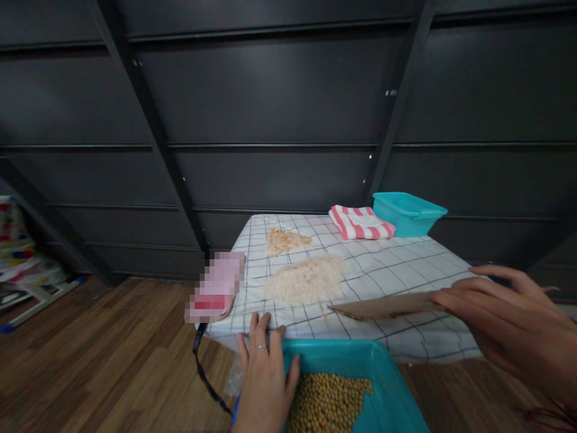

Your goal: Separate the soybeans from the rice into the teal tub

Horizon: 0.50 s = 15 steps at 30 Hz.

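My right hand (487, 313) grips a thin, flat brown piece that looks like cardboard (387, 305), held low over the cloth with its tip pointing left. Close to that tip lie a few stray yellow grains. My left hand (265, 373) is on the left rim of a teal basin (396, 385), its thumb on the inner side and its fingers reaching toward the cloth's edge. Round yellow-brown beans (329, 400) that look like soybeans lie in the basin. A pale heap of rice-like grains (306, 281) spreads on the cloth, with a smaller yellow grain pile (286, 240) behind it.
A white checked cloth (396, 273) covers the table. At the back right are a folded pink-and-white striped towel (360, 222) and a second teal basin (406, 213). A pink, pixelated object (219, 285) with a black strap sits at the left edge. A dark panelled wall (270, 90) stands behind.
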Available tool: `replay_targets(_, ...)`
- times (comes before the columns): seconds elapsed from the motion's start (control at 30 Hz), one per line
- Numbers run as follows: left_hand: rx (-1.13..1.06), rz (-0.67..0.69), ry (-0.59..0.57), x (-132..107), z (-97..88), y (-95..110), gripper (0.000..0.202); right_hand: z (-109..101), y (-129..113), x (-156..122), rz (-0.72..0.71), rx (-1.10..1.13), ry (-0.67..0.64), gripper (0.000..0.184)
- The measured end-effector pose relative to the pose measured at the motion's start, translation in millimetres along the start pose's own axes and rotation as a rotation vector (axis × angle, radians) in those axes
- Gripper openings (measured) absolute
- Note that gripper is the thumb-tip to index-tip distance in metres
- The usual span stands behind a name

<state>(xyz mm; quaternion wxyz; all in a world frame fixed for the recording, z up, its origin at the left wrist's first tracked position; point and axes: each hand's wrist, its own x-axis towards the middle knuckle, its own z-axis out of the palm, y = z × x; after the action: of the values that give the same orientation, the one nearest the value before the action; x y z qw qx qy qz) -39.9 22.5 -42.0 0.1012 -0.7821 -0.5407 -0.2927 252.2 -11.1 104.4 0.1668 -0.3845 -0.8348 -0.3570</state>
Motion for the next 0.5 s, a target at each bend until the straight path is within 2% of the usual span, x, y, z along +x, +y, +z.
replay_targets(0.1, -0.001, 0.017, -0.029, -0.1, -1.1, -1.0, 0.022, -2.2, -0.8, 1.1, -0.028, 0.021, -0.017, 0.034)
replay_targets(0.2, -0.005, 0.004, -0.009, -0.4, -1.1, -0.8, 0.022, -2.0, -2.1, 4.6, -0.032, 0.006, 0.002, 0.035)
replay_targets(0.33, -0.016, -0.01, 0.009, -1.2, 1.3, -1.1, 0.021, 3.1, -1.6, 6.1, 0.0, -0.054, 0.011, 0.034)
replay_targets(0.5, -0.019, -0.01, -0.008, -0.7, 0.9, -2.5, 0.022, 6.3, -3.5, 2.8, 0.008, -0.026, 0.017, 0.034)
